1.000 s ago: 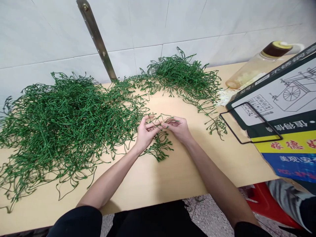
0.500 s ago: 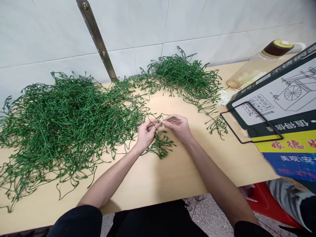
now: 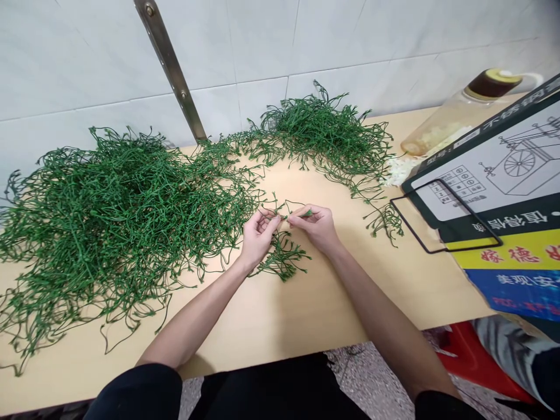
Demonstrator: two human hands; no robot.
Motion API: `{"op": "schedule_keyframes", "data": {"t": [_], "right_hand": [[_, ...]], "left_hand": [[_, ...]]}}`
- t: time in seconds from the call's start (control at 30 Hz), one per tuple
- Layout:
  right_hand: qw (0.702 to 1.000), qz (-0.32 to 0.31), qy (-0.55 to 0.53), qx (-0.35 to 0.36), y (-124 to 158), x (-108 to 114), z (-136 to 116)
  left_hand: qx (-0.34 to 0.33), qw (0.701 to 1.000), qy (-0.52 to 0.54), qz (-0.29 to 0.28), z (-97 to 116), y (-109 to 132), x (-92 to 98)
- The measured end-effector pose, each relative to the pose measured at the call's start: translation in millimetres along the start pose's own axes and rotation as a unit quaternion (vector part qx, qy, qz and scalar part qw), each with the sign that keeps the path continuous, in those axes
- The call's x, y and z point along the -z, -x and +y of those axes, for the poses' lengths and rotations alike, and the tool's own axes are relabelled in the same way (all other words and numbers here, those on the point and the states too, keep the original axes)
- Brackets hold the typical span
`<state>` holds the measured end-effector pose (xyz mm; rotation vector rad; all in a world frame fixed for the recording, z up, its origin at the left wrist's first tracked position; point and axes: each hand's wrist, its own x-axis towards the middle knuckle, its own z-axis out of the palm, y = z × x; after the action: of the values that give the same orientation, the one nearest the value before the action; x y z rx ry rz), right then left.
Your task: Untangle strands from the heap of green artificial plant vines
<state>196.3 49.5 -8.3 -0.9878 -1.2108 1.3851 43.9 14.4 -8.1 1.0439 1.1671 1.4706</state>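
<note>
My left hand (image 3: pixel 259 233) and my right hand (image 3: pixel 315 224) meet fingertip to fingertip above the table, each pinching a thin green plastic stem (image 3: pixel 284 217). The small join between the fingertips is too fine to make out. Beneath my left hand lies a small bunch of green plastic stems (image 3: pixel 286 256). To the left spreads a large tangled heap of the same stems (image 3: pixel 126 204), its edge close by my left hand. A smaller heap (image 3: pixel 324 131) sits farther back, against the wall.
The wooden table (image 3: pixel 245 326) meets a tiled wall with a metal bracket (image 3: pixel 175 76). At right stand a printed cardboard box (image 3: pixel 455 233) with a black wire handle (image 3: pixel 446 251), a clear bottle (image 3: pixel 441 125) and small white pieces (image 3: pixel 400 169). A red stool (image 3: pixel 476 361) and another person's leg (image 3: pixel 511 350) show below.
Both hands stay nearly in place, with slight finger movement. The stem ends between them have shifted, one now pointing up beside my left fingers.
</note>
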Motion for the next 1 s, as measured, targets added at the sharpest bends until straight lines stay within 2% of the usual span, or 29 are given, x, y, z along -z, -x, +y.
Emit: {"op": "schedule_keyframes", "data": {"t": [0.23, 0.43, 0.73, 1.0], "right_hand": [[1.000, -0.015, 0.002, -0.012, 1.9, -3.7, -3.6], [1.000, -0.009, 0.008, -0.009, 2.5, -3.4, -0.9], [0.999, -0.018, 0.027, -0.012, 3.0, -4.8, -0.9], [0.999, 0.004, 0.043, 0.008, 2.0, -4.3, -1.2]], "left_hand": [[-0.023, 1.000, 0.004, -0.006, -0.3, -0.7, -2.3], [0.008, 1.000, 0.004, -0.016, 1.9, 0.6, -0.2], [-0.008, 1.000, 0.002, 0.004, 1.9, 0.7, -2.4], [0.019, 0.999, -0.008, -0.026, -3.4, 0.3, 0.9]]}}
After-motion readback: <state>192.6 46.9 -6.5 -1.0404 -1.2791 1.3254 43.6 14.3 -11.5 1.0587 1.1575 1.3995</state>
